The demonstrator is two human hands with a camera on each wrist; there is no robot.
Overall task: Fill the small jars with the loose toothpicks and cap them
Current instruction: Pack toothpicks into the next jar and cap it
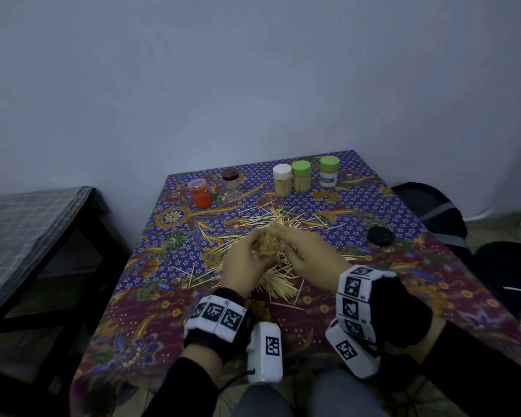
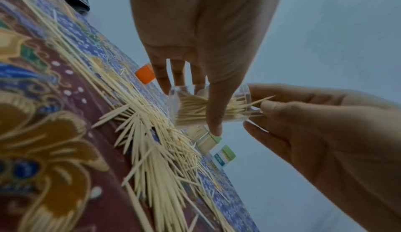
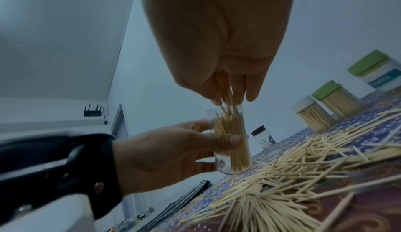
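Observation:
My left hand (image 1: 245, 260) grips a small clear jar (image 3: 232, 143), partly filled with toothpicks, just above the patterned table (image 1: 283, 332). In the left wrist view its thumb (image 2: 213, 108) lies across the jar (image 2: 190, 110). My right hand (image 1: 309, 251) pinches a few toothpicks (image 3: 225, 96) at the jar's open mouth. A big heap of loose toothpicks (image 1: 278, 285) lies under and around both hands. A black lid (image 1: 381, 235) rests on the cloth to the right.
At the table's back stand a white-capped jar (image 1: 282, 180) and two green-capped jars (image 1: 301, 176), (image 1: 328, 171), all filled. An orange jar (image 1: 199, 192) and a brown-lidded jar (image 1: 230, 182) stand back left. A dark bench (image 1: 36, 224) is left, a black bag (image 1: 433, 212) right.

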